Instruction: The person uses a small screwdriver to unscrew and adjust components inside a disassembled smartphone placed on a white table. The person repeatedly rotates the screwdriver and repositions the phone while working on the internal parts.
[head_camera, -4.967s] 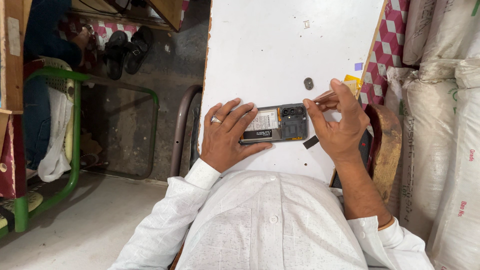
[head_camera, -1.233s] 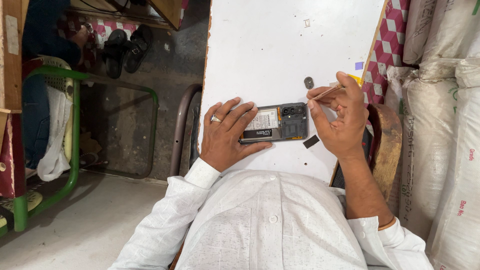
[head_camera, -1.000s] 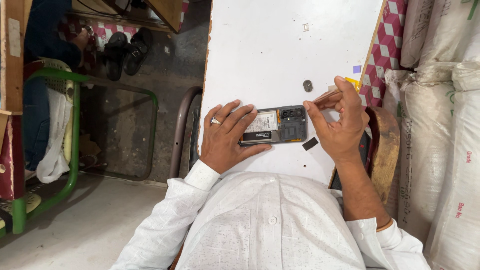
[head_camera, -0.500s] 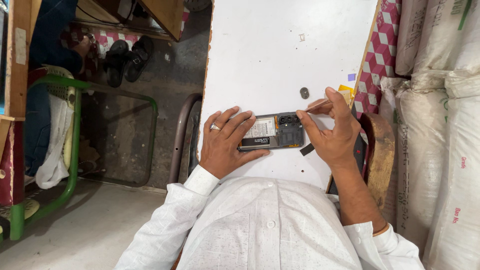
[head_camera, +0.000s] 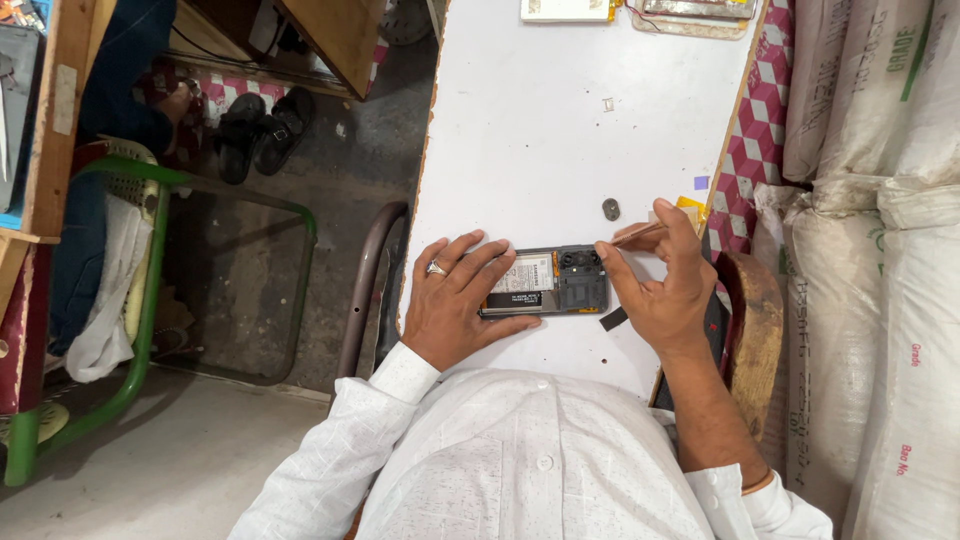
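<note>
I saw a smooth, matt white laminate counter (head_camera: 560, 150), a dark plastic opened phone (head_camera: 545, 283), and coarse woven sacks (head_camera: 880, 200).

left hand (head_camera: 455, 305): flat, fingers spread, palm down | right hand (head_camera: 660, 285): fingertips pinched, wrist bent

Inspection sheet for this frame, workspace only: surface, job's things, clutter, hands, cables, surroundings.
Surface: white table, scuffed edges.
Job's things: opened phone lying flat, back cover off; thin tool angled toward its camera end.
Clutter: small dark round part; black strip beside the phone; flat devices at the far edge.
Hands: left hand presses on the phone, ring on one finger; right hand pinches the tool.
Cables: nothing seen.
Surroundings: stacked sacks on the right; green-framed chair and sandals on the floor.
</note>
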